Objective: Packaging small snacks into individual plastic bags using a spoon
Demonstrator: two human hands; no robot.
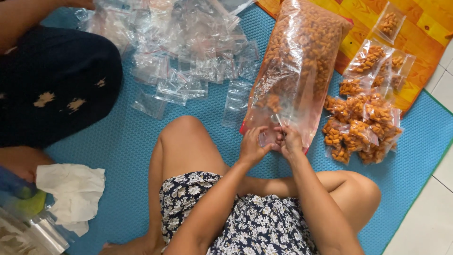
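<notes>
Small clear bag (270, 138) | between both hands | left hand (252, 146) pinching it | right hand (290, 141) pinching it

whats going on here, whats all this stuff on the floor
A person sits on a blue mat, both hands together at the open end of a large clear bag of orange snacks. The left hand and right hand pinch a small clear bag there. A pile of filled small bags lies to the right, empty ones to the upper left, beside another seated person.
</notes>
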